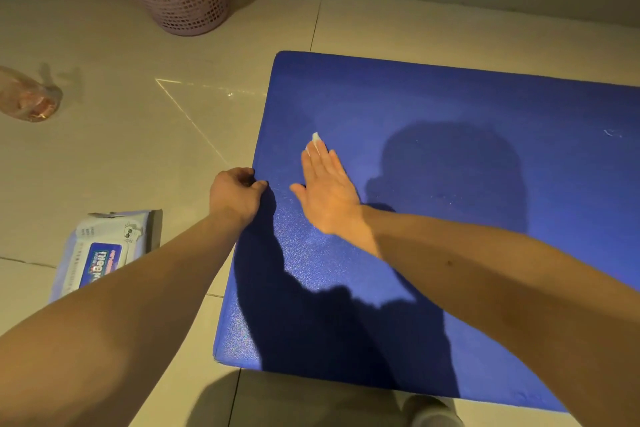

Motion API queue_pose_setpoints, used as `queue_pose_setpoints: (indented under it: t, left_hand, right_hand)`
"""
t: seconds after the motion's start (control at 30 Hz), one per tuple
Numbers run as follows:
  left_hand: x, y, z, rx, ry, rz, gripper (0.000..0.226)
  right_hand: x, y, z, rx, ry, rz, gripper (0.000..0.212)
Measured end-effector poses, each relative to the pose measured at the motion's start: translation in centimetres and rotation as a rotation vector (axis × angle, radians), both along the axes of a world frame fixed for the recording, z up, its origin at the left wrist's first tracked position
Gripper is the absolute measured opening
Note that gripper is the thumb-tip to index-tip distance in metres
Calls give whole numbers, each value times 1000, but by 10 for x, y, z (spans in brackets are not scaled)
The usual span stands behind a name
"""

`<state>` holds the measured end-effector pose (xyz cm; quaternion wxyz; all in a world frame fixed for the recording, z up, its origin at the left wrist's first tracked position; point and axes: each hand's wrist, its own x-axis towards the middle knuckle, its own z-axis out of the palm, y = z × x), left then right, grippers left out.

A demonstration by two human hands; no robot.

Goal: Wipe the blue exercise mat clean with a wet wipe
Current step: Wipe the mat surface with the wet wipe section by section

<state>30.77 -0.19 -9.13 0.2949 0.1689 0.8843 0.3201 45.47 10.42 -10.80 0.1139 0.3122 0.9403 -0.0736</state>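
Here the blue exercise mat lies flat on the tiled floor. The wiping would likely go best in long, overlapping strokes under even palm pressure, working away from the held edge so the mat does not slide or buckle. The right hand lies flat on the mat near its left edge, fingers straight and together, pressing the wet wipe so only a white corner shows past the fingertips, while the left hand curls fingers and thumb round that edge.
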Motion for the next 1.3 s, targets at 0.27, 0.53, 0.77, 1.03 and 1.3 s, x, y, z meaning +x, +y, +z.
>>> queue_pose_setpoints:
  t: [0.27,0.53,0.77,1.03,1.3]
  left_hand:
    - [11,0,6,-124,163,-194,41]
    - [27,2,9,-283,240,-208,63]
    - [26,-4,10,-236,215,-223,65]
    - [35,-19,10,-217,253,-252,71]
    - [50,-28,14,-243,297,-293,77]
  right_hand:
    - [62,98,5,-92,84,-247,71]
    - [14,-31,5,26,31,-29,69]
    - [55,21,2,104,-4,-9,69]
    - [52,14,-3,-4,39,-304,67]
    - [68,-32,-2,104,93,74,67]
